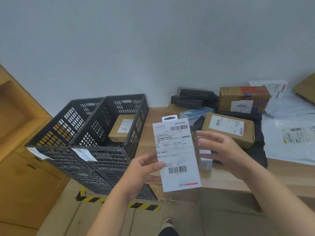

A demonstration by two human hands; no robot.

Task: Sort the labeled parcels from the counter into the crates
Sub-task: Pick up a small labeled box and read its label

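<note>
My left hand [144, 169] grips a flat white power-bank parcel [177, 155] by its left edge, shipping label facing me, held above the counter's front edge. My right hand [219, 150] hovers just right of the parcel with fingers spread and relaxed, holding nothing. Two dark plastic crates stand side by side at the left. In the right crate [119, 150] lies one brown labeled box [121, 127]. The left crate [56, 123] shows nothing inside from here. A brown labeled box [228, 128] lies on the counter behind my right hand.
More parcels crowd the wooden counter [221, 178]: black boxes [192, 97], an orange-printed carton [243, 99], a blue-white box [194, 114], a small white box [205, 159], grey mailer bags [289, 133]. Yellow-black hazard tape [95, 200] marks the cardboard below the crates. A wooden cabinet stands left.
</note>
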